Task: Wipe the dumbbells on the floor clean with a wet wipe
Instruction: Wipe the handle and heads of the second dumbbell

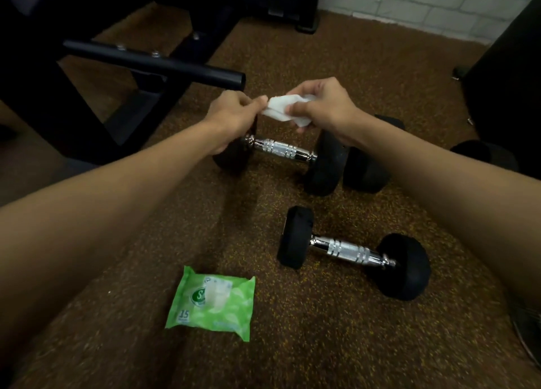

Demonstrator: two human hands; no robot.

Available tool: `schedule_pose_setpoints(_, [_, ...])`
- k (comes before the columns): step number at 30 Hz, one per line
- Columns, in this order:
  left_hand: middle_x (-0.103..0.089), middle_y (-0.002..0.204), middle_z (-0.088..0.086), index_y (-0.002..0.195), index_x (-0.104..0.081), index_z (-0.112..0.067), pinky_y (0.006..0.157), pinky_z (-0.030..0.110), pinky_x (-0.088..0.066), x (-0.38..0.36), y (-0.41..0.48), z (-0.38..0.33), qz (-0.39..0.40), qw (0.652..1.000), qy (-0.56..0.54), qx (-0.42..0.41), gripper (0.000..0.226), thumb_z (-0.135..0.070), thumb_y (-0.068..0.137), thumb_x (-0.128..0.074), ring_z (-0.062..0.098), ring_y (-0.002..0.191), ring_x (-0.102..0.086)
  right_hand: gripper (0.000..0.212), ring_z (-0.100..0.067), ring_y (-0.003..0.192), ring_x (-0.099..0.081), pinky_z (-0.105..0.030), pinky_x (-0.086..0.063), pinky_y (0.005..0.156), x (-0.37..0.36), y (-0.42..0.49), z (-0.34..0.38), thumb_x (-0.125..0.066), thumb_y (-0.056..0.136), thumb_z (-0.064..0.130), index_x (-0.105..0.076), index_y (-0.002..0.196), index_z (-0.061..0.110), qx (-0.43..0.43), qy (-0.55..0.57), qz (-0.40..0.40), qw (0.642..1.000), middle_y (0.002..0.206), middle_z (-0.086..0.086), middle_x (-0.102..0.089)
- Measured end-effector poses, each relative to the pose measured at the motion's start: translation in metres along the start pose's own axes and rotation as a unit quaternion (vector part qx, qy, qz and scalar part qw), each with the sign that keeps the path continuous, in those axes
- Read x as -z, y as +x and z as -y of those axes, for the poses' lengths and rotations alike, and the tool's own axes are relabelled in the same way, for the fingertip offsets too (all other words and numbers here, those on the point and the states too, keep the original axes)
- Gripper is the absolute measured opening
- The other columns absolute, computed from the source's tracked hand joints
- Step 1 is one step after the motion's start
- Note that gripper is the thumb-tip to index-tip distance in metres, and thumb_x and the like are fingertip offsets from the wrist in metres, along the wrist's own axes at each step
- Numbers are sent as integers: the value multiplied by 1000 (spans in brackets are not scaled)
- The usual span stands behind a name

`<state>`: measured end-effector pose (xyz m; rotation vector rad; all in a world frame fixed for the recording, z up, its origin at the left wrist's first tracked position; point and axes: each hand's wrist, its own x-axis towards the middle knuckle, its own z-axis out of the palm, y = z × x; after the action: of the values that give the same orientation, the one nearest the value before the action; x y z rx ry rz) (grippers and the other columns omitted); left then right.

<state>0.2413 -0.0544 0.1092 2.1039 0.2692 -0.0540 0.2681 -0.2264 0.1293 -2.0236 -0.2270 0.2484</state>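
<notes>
Both my hands hold a white wet wipe [281,109] in the air above the far dumbbell. My left hand [234,116] pinches its left edge, and my right hand [319,104] grips the crumpled right part. The far dumbbell [282,150] lies on the floor below, with a chrome handle and black ends; my left hand covers part of its left end. A second dumbbell [351,252] of the same kind lies nearer, to the right. A third black dumbbell [369,166] lies just behind the far one, mostly hidden by my right forearm.
A green pack of wet wipes [212,302] lies on the speckled brown floor [322,66] in front of me. A black bench frame with a protruding tube [152,62] stands at the left. Dark equipment [509,81] fills the right edge, with a white brick wall [424,2] behind.
</notes>
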Motion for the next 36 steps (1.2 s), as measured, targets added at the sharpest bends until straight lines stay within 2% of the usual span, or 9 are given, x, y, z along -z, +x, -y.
schedule_pose_setpoints(3, [-56, 127, 10, 121, -58, -11, 100, 35, -42, 10, 4, 14, -56, 987, 144, -37, 42, -41, 91, -56, 25, 119, -52, 15, -12, 54, -62, -20, -51, 47, -3, 4, 1, -67, 87, 8, -65, 100, 1, -27, 4, -6, 1000, 85, -13, -68])
schedule_pose_setpoints(9, [-41, 139, 16, 142, -36, -14, 105, 36, -35, 19, -2, 16, -18, 980, 189, -53, 54, -29, 94, -55, 30, 129, -41, 23, -12, 59, -63, -22, -54, 51, -21, 5, 20, -71, 85, 24, -68, 97, 4, -63, -1, -40, 997, 89, -12, -70])
schedule_pose_setpoints(15, [-26, 153, 15, 151, -14, -16, 115, 42, -25, 22, 1, 21, 56, 975, 213, -40, 70, -26, 94, -54, 31, 141, -27, 19, -17, 72, -68, -21, -55, 52, -24, 6, 37, -72, 83, 18, -64, 96, 7, -77, -3, -91, 993, 105, -10, -65])
schedule_pose_setpoints(19, [1, 160, 14, 152, -4, -18, 118, 44, -18, 11, 6, 25, 94, 966, 241, -27, 76, -26, 95, -53, 35, 145, -14, 14, -16, 77, -68, -20, -56, 49, -22, 4, 35, -70, 84, 9, -61, 95, 9, -73, -13, -118, 990, 110, -10, -62])
schedule_pose_setpoints(22, [10, 159, 13, 152, -3, -19, 117, 47, -19, 7, 8, 26, 84, 964, 252, -23, 74, -27, 96, -51, 38, 144, -14, 14, -18, 85, -67, -18, -55, 48, -21, 0, 26, -65, 86, 2, -64, 93, 15, -72, -17, -128, 989, 119, -11, -59])
schedule_pose_setpoints(25, [8, 159, 13, 152, -5, -19, 117, 49, -19, 8, 13, 24, 72, 970, 231, -15, 70, -26, 97, -48, 38, 144, -12, 18, -19, 95, -64, -19, -57, 54, -16, -2, 13, -60, 90, 2, -71, 96, 16, -104, -22, -128, 986, 127, -10, -56])
schedule_pose_setpoints(31, [0, 160, 9, 152, -6, -26, 118, 50, -14, 9, 28, 28, 50, 989, 137, 19, 63, -38, 99, -38, 33, 146, -7, 22, -6, 78, -58, -13, -50, 50, -13, 18, 4, -62, 92, 22, -72, 107, 10, -104, -28, -111, 988, 114, -1, -63])
schedule_pose_setpoints(34, [1, 161, 3, 152, -6, -31, 118, 46, -11, 3, 33, 38, 54, 997, 26, 56, 63, -45, 98, -36, 28, 147, -4, 20, -8, 80, -61, -14, -49, 62, -24, 34, -5, -61, 92, 19, -70, 108, 11, -89, -80, -90, 989, 109, -1, -65])
schedule_pose_setpoints(36, [0, 160, -1, 150, -7, -38, 117, 51, -14, -3, 36, 43, 52, 996, -22, 74, 61, -48, 97, -37, 29, 146, -6, 21, -14, 91, -63, -17, -50, 68, -33, 46, -12, -64, 90, 14, -68, 111, 12, -77, -113, -72, 988, 114, -6, -64])
